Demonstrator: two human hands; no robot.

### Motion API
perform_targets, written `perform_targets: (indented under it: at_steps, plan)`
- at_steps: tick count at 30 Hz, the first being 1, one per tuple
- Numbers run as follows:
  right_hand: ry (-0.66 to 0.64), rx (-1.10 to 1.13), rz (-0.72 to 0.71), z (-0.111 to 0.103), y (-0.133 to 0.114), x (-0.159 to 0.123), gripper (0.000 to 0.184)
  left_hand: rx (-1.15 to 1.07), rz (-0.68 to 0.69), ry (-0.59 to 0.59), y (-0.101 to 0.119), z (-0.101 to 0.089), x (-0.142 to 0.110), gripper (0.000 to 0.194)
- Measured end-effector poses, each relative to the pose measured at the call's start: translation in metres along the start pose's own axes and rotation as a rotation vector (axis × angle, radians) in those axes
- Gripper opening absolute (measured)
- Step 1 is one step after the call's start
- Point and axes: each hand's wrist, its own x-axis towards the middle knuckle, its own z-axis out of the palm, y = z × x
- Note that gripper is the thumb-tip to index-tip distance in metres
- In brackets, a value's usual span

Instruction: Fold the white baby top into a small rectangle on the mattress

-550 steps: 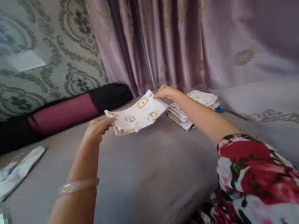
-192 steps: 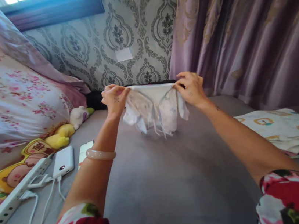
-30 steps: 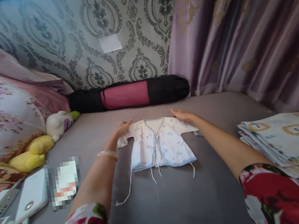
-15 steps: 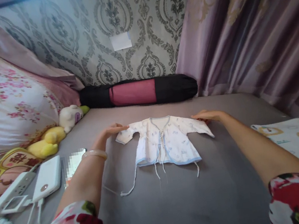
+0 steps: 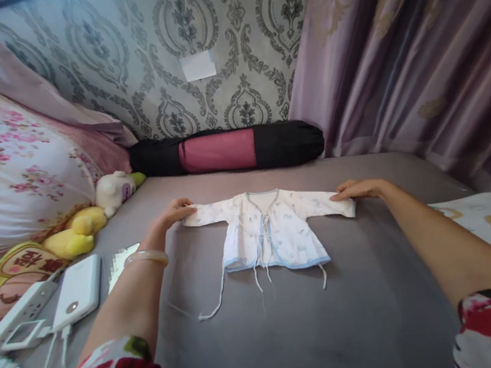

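A small white baby shirt lies flat, front up, on the grey bed sheet. It has a faint print, light blue trim, ties down the front and loose white strings at the hem. My left hand pinches the cuff end of the sleeve on the left, which is stretched out sideways. On the other side, my right hand has its thumb and fingers closed on the far sleeve near its cuff. Part of that sleeve's upper edge is hidden under the fingers.
Left of my arm are a white power bank, a power strip with cables, a phone and plush toys. A black and pink roll lies along the wall. A patterned white cloth is at right.
Both hands have moved outward along the sleeves. The left sleeve, bent downward before, is now straight, and the right one is lifted and straighter. The shirt's body has stayed put.
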Motion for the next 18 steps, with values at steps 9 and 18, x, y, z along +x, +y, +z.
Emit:
perform_targets:
  at_steps: [9,18]
  plan:
    - [-0.054,0.077,0.103,-0.004,0.031,0.006,0.029,0.185,0.041,0.197,-0.010,0.007,-0.007,0.031]
    - [0.335,-0.149,0.085,0.018,0.033,-0.018,0.018,0.395,-0.073,0.465,-0.010,0.021,-0.043,0.043]
